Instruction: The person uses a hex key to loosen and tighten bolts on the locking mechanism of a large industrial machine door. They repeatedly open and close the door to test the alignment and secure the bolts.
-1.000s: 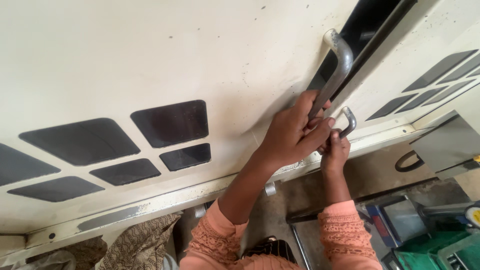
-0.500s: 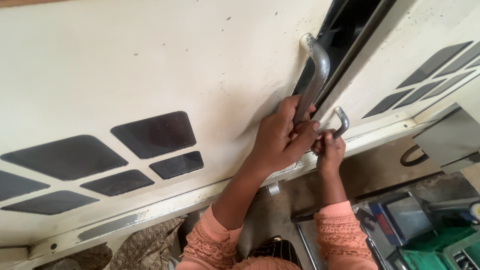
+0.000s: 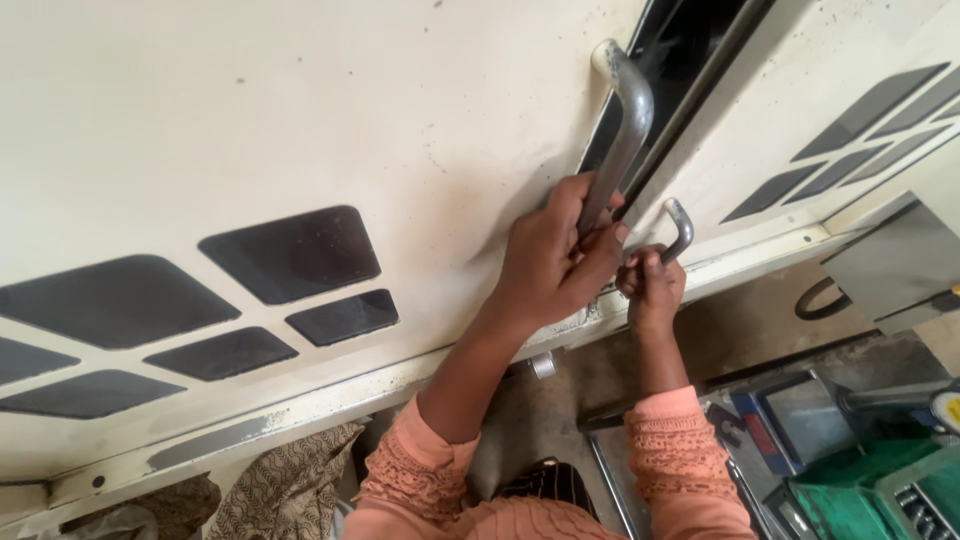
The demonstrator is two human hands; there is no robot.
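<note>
Left hand (image 3: 555,262) closed round lower end of long metal handle (image 3: 618,130) on cream door (image 3: 300,120), steadying it | right hand (image 3: 652,288) closed on smaller curved handle (image 3: 680,228) beside it (lower end hidden by fingers) | both near the door gap (image 3: 690,60).
</note>
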